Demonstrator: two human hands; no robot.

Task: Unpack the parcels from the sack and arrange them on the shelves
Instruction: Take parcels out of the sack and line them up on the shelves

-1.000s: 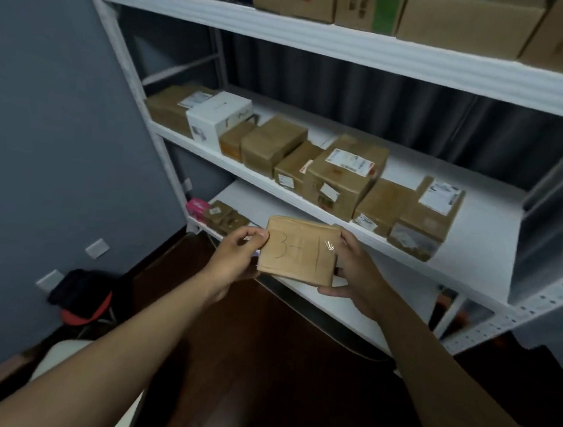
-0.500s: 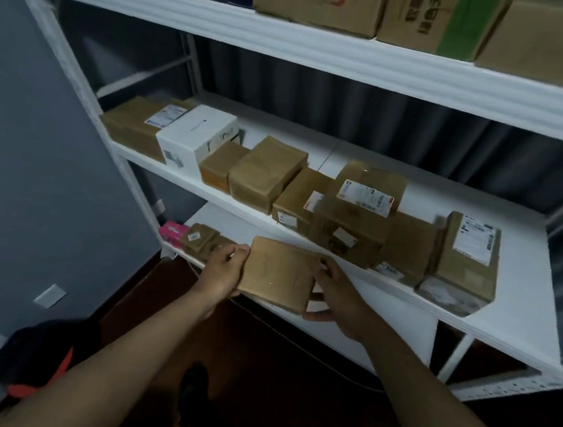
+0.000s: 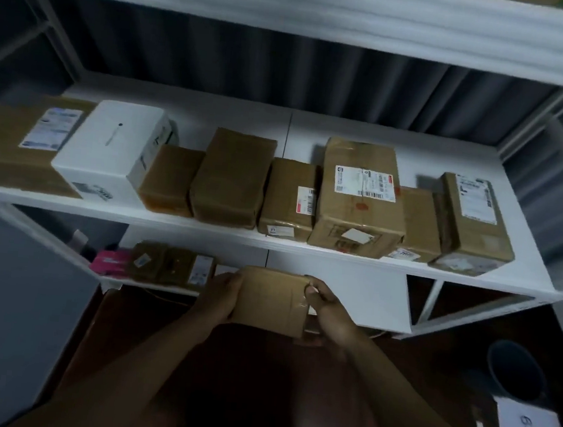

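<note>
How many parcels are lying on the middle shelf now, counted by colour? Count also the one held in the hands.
Brown parcels on the middle shelf: 7, from the far-left one to the far-right one
White box on the same shelf: 1
Brown parcel held by the left hand and right hand: 1
Total: 9

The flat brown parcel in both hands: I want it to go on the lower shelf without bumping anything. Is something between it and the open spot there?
Nothing visible blocks it. The flat brown parcel, held by the left hand and right hand, sits before bare lower shelf. The small parcels lie beside it, to the left.
</note>
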